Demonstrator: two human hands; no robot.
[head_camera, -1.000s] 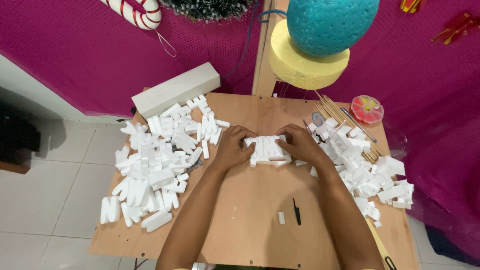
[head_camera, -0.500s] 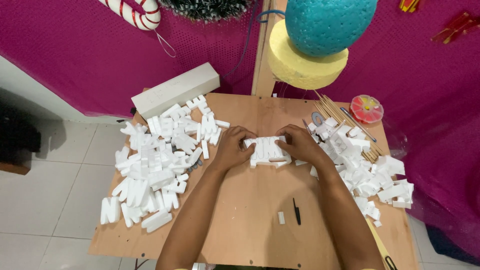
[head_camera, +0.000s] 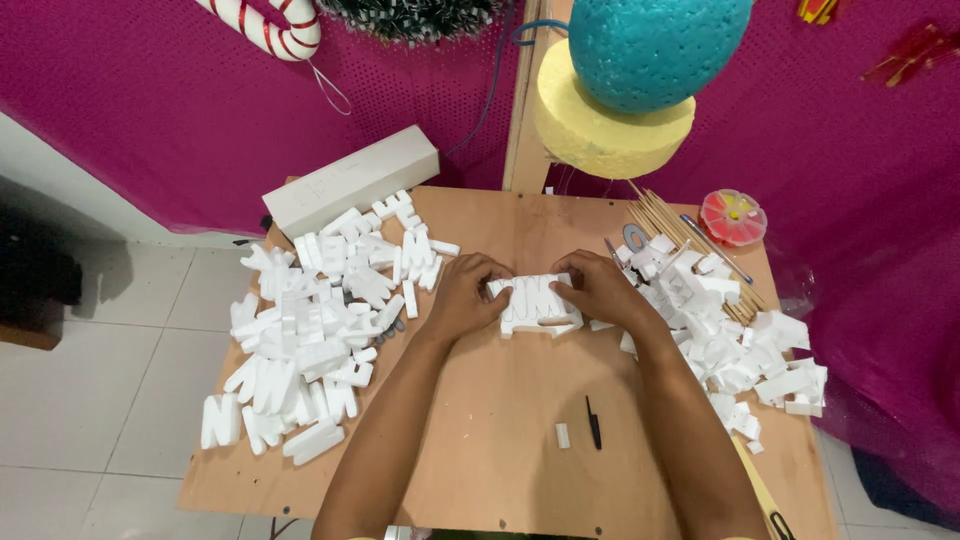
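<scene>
**Two-Handed Grip on a Foam Block at the Centre of the Counter**

The wooden counter (head_camera: 500, 460) carries all work items. Two loose heaps of white foam pieces flank the work zone: the larger left heap (head_camera: 310, 320) holds cut letter shapes, and the right heap (head_camera: 735, 340) holds smaller offcuts. A long white box (head_camera: 350, 180) lies closed at the rear left corner; its contents cannot be seen.

The foam block (head_camera: 535, 303) sits at the centre of the counter, between both heaps and apart from them. The left hand (head_camera: 465, 297) grips its left end and the right hand (head_camera: 600, 290) grips its right end. The fingers of both hands are closed on the block, thumbs on the near face.

Procedure notes, as a judgement from this view:
- Foam of this kind likely dents and snaps under point loads. Spread pressure along the finger pads, not the tips.
- Keep the block flat on the counter so both ends bear equally.
- Keep both forearms clear of the heaps.

A bundle of wooden skewers (head_camera: 675, 235) lies at the rear right. Beside it stands a small round red container (head_camera: 733, 216) holding small yellowish items, too small to identify. A dark pen-like tool (head_camera: 593, 422) and a small foam chip (head_camera: 562, 435) lie near the front edge.
</scene>
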